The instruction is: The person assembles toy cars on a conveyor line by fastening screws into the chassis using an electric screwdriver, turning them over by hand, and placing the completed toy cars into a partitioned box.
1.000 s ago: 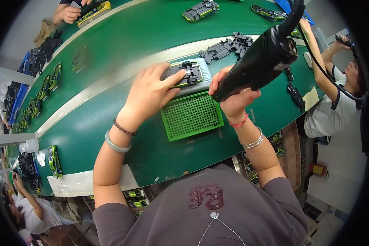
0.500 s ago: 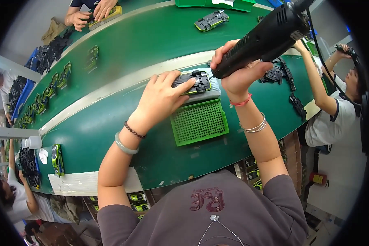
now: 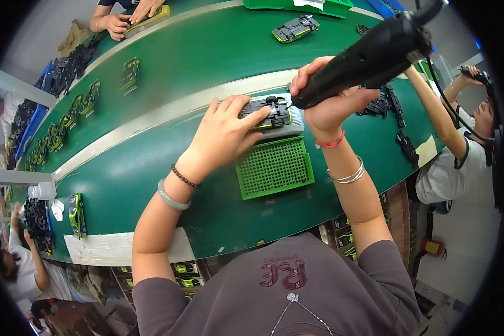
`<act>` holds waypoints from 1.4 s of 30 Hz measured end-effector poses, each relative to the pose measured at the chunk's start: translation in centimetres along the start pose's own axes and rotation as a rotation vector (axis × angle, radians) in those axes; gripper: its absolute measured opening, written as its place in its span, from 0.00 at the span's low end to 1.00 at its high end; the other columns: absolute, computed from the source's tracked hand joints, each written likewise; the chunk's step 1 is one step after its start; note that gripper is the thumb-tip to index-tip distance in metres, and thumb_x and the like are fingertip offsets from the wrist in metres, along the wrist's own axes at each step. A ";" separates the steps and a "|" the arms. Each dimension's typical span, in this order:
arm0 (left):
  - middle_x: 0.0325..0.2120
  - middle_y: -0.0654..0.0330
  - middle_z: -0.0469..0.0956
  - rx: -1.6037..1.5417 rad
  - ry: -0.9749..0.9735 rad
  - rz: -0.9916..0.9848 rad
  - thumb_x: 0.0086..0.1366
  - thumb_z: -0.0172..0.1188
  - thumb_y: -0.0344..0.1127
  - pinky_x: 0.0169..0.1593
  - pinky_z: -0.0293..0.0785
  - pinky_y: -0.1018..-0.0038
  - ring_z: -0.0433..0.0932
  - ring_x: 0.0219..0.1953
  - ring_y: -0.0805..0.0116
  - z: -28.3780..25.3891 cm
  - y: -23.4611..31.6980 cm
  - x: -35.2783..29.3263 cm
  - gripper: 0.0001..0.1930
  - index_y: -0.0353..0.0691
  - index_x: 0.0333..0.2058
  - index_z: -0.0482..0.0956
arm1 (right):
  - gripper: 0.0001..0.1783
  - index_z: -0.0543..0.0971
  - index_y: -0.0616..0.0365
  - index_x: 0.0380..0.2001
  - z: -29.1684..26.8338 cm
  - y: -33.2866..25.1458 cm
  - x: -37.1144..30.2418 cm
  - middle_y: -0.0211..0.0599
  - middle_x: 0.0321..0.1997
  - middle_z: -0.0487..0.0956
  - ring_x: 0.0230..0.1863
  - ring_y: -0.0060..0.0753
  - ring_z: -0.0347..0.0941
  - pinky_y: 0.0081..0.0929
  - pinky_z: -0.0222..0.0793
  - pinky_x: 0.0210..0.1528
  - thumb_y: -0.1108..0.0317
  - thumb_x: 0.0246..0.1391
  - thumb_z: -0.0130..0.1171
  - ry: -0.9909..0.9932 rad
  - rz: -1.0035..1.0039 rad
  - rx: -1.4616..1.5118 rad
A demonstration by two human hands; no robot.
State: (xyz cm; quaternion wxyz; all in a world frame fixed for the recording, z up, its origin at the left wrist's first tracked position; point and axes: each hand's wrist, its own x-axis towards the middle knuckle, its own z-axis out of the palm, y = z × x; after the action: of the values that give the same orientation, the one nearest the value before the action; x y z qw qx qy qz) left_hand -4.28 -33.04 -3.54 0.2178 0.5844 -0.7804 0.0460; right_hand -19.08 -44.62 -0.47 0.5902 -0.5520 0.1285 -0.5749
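My left hand (image 3: 225, 127) presses a toy car (image 3: 276, 116) upside down, its black underside and wheels facing up and a yellow-green body showing at the edge. The car lies on a pale cloth-like pad (image 3: 284, 132), with my fingers over its left part. My right hand (image 3: 331, 109) is wrapped around a black electric screwdriver (image 3: 369, 56), held at a slant. The screwdriver's tip is at the car's right end; whether it touches a screw is too small to tell. Just below the pad sits a green perforated basket (image 3: 274, 173).
Black car chassis parts (image 3: 395, 106) lie to the right. Across a pale divider, several yellow-green cars (image 3: 70, 115) stand in a row, and an overturned car (image 3: 295, 29) lies farther right. One car (image 3: 77, 215) stands at the left. Co-workers (image 3: 459, 151) sit around the table.
The screwdriver's body has tipped slightly lower to the right, its tip staying at the same end of the car. My left hand keeps its hold. The whole view has shifted a little.
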 end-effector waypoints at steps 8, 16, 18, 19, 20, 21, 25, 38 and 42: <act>0.41 0.53 0.70 -0.274 0.330 -0.079 0.44 0.68 0.39 0.51 0.63 0.59 0.66 0.49 0.50 0.4 2.0 1.0 0.19 0.40 0.36 0.77 | 0.61 0.67 0.67 0.24 2.2 -2.6 -0.9 0.43 0.14 0.70 0.15 0.33 0.68 0.23 0.67 0.18 0.12 0.24 0.16 -0.081 -0.056 0.367; 0.30 0.60 0.73 -0.434 0.435 -0.045 0.47 0.65 0.29 0.41 0.69 0.66 0.70 0.39 0.58 0.5 2.4 1.0 0.07 0.37 0.24 0.76 | 0.62 0.67 0.64 0.24 2.8 -2.5 -1.7 0.42 0.15 0.69 0.16 0.35 0.67 0.28 0.66 0.20 0.10 0.19 0.17 -0.115 -0.029 0.367; 0.29 0.60 0.73 -0.439 0.438 -0.048 0.47 0.65 0.29 0.40 0.69 0.67 0.71 0.38 0.59 0.5 2.6 1.0 0.07 0.37 0.24 0.75 | 0.62 0.67 0.64 0.24 2.8 -2.5 -1.8 0.42 0.15 0.69 0.16 0.35 0.67 0.28 0.66 0.20 0.10 0.19 0.17 -0.137 -0.049 0.361; 0.28 0.60 0.73 -0.444 0.458 -0.061 0.47 0.65 0.29 0.39 0.69 0.67 0.71 0.38 0.59 0.5 2.7 1.0 0.07 0.37 0.23 0.75 | 0.62 0.67 0.64 0.25 2.9 -2.6 -1.9 0.42 0.15 0.69 0.16 0.35 0.67 0.28 0.66 0.20 0.10 0.19 0.17 -0.122 -0.040 0.336; 0.27 0.60 0.73 -0.449 0.478 -0.074 0.47 0.65 0.29 0.39 0.69 0.68 0.71 0.37 0.59 0.5 2.8 1.0 0.07 0.36 0.22 0.74 | 0.62 0.67 0.64 0.25 2.9 -2.6 -1.9 0.42 0.15 0.69 0.16 0.35 0.67 0.28 0.66 0.20 0.10 0.19 0.17 -0.108 -0.031 0.310; 0.27 0.60 0.73 -0.450 0.479 -0.073 0.47 0.65 0.29 0.39 0.69 0.68 0.71 0.37 0.59 0.7 2.7 0.9 0.07 0.36 0.22 0.74 | 0.62 0.67 0.64 0.25 3.1 -2.5 -2.0 0.42 0.15 0.69 0.16 0.35 0.67 0.28 0.66 0.20 0.10 0.19 0.17 -0.109 -0.032 0.309; 0.33 0.57 0.71 -0.387 0.409 -0.051 0.46 0.66 0.33 0.43 0.68 0.65 0.69 0.41 0.57 0.5 2.0 0.9 0.13 0.40 0.32 0.75 | 0.58 0.66 0.66 0.24 2.6 -2.1 -1.6 0.41 0.18 0.70 0.16 0.31 0.69 0.22 0.66 0.18 0.13 0.28 0.17 -0.083 -0.088 0.271; 0.45 0.51 0.69 -0.172 0.011 0.008 0.51 0.62 0.36 0.49 0.67 0.63 0.69 0.46 0.52 -0.2 -0.7 0.0 0.21 0.49 0.46 0.73 | 0.52 0.68 0.63 0.24 -0.2 0.7 0.2 0.37 0.14 0.69 0.15 0.29 0.67 0.22 0.64 0.18 0.17 0.35 0.26 -0.068 0.006 -0.067; 0.45 0.52 0.69 -0.174 0.005 0.010 0.52 0.62 0.35 0.49 0.66 0.64 0.69 0.46 0.53 -0.1 -0.7 0.1 0.21 0.49 0.46 0.73 | 0.50 0.67 0.62 0.24 -0.5 1.6 0.2 0.36 0.14 0.68 0.15 0.28 0.66 0.21 0.62 0.18 0.17 0.36 0.25 -0.079 -0.010 -0.123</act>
State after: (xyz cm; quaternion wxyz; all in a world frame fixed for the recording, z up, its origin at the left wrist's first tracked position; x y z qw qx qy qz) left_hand -3.59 -33.36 -3.57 0.2695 0.5590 -0.7839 -0.0191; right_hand -18.53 -45.44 -1.85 0.5570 -0.6101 0.1375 -0.5465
